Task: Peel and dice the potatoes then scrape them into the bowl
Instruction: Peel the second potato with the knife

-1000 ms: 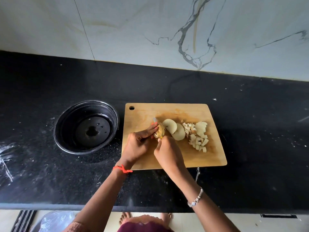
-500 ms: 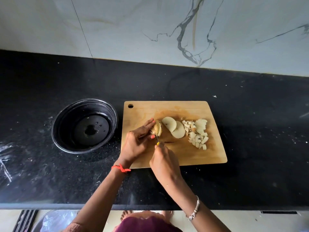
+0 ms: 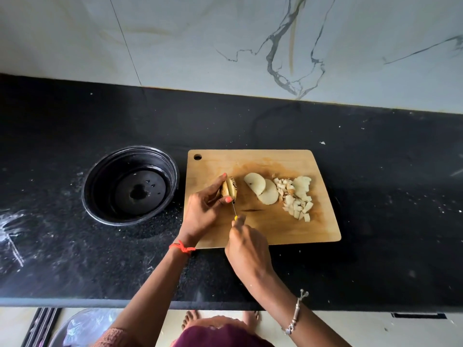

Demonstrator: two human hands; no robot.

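Left hand pinches potato piece; right hand grips knife.

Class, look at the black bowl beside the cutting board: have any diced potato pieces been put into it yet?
No. The black bowl holds no potato; the diced pieces still lie on the cutting board.

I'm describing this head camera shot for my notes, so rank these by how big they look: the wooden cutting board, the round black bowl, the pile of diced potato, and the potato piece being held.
1. Wooden cutting board
2. Round black bowl
3. Pile of diced potato
4. Held potato piece, partly hidden by the left hand
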